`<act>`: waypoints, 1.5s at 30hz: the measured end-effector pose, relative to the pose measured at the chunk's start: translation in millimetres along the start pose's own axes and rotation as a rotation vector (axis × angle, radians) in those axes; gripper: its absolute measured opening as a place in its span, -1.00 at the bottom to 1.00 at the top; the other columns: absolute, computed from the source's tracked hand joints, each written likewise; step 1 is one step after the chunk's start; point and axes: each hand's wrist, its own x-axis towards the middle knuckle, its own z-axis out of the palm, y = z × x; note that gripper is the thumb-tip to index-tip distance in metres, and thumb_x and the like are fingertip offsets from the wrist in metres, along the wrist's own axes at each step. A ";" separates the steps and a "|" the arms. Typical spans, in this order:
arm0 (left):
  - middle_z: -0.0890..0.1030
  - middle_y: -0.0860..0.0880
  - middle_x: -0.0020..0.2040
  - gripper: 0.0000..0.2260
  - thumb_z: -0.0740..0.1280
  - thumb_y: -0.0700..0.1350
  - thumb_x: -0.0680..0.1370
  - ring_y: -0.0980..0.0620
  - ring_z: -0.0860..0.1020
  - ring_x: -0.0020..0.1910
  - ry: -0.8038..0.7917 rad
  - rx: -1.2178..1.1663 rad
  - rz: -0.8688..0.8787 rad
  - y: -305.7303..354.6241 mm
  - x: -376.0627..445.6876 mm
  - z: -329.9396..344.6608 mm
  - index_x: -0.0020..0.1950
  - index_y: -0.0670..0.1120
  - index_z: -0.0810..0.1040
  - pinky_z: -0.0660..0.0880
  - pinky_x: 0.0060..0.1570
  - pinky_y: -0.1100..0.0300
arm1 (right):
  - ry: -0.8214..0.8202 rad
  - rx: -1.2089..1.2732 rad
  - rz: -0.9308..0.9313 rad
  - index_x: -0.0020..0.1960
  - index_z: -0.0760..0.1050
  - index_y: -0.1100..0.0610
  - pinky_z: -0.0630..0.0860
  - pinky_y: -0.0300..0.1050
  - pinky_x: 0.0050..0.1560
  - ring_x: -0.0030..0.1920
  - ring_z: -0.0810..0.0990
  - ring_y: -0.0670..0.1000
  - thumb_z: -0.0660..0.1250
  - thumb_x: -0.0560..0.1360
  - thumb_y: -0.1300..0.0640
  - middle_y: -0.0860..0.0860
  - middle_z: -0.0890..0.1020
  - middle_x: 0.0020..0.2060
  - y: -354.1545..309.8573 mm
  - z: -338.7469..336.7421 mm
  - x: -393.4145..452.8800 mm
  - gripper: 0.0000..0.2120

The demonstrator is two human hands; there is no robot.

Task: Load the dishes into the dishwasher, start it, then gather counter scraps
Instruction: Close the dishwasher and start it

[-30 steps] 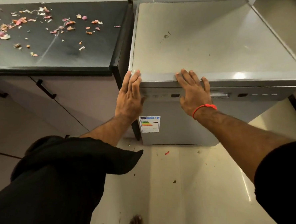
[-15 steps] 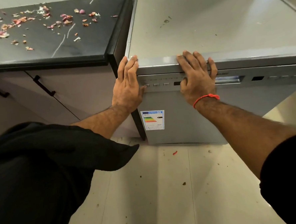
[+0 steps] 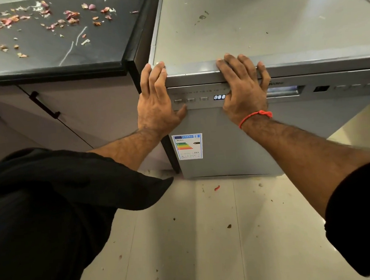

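The person wears a loose black short-sleeved shirt [image 3: 53, 202], its sleeves ending above the elbows, forearms bare. A thin red-orange thread bracelet [image 3: 255, 116], knotted at one side, circles the right wrist.

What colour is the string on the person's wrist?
The string is orange-red, tied round the right wrist; the head view shows it.
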 end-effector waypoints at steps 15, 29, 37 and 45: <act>0.29 -0.18 0.52 -0.12 0.37 0.36 0.43 -0.21 0.12 0.55 0.064 0.010 -0.033 6.3 -0.3 7.0 0.48 -0.12 0.06 0.44 0.32 0.07 | -0.181 -0.136 -0.044 0.54 0.11 -0.04 -0.11 0.20 0.54 0.52 0.10 0.16 0.41 0.35 0.10 0.02 0.21 0.49 88.9 -41.7 1.4 -0.16; 0.26 -0.12 0.50 -0.18 0.35 0.35 0.42 -0.20 0.13 0.54 0.059 0.049 -0.057 11.1 1.0 5.7 0.49 -0.03 0.10 0.54 0.22 -0.02 | -0.135 -0.129 -0.015 0.53 0.07 -0.03 -0.15 0.29 0.52 0.54 0.03 0.19 0.46 0.35 -0.17 0.05 0.18 0.50 81.8 -32.0 0.1 -0.10; 0.16 -0.02 0.48 -0.19 0.36 0.35 0.43 -0.20 0.14 0.53 0.085 0.035 -0.051 8.4 1.9 8.6 0.48 -0.02 0.10 0.55 0.21 -0.05 | -0.118 -0.153 -0.020 0.54 0.06 -0.02 -0.16 0.29 0.52 0.54 0.03 0.20 0.47 0.33 -0.13 0.06 0.18 0.50 82.5 -29.0 0.4 -0.08; 0.29 -0.09 0.48 -0.20 0.41 0.31 0.37 -0.18 0.16 0.53 0.077 0.042 -0.102 15.7 2.5 6.0 0.43 -0.01 0.13 0.57 0.13 -0.05 | -0.123 -0.153 -0.008 0.54 0.05 -0.03 -0.19 0.25 0.52 0.55 0.01 0.17 0.45 0.35 -0.13 0.03 0.16 0.50 80.2 -29.8 -0.4 -0.10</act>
